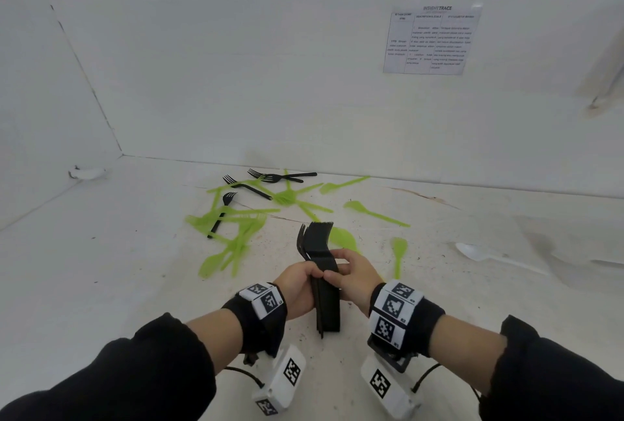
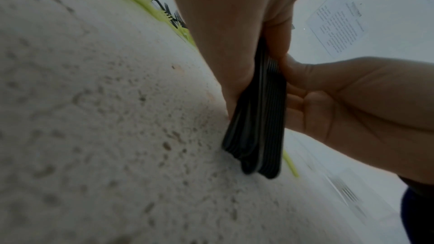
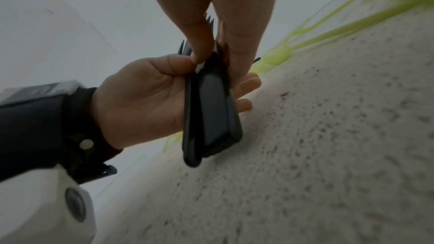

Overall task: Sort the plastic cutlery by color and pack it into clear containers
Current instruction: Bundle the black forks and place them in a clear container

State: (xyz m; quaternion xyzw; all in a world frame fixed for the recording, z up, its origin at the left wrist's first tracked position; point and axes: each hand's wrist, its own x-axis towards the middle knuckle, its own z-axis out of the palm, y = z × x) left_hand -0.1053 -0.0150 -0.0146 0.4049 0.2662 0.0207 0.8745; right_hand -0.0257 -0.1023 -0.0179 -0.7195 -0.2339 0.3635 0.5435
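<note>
Head view: left hand [image 1: 299,289] and right hand [image 1: 351,277] both clasp a nested stack of black plastic forks [image 1: 322,282], tines up, over the near middle of the white speckled worktop [image 1: 101,268]; loose translucent green plastic cutlery [image 1: 236,218] lies toward the far edge.
Left wrist view: thin ribbed handles, heels just touching the worktop; light, stiff, probably slick, so squeeze mid-handle.
Right wrist view: right thumb and fingers pinch the stack's upper part; the left palm cradles it.
</note>
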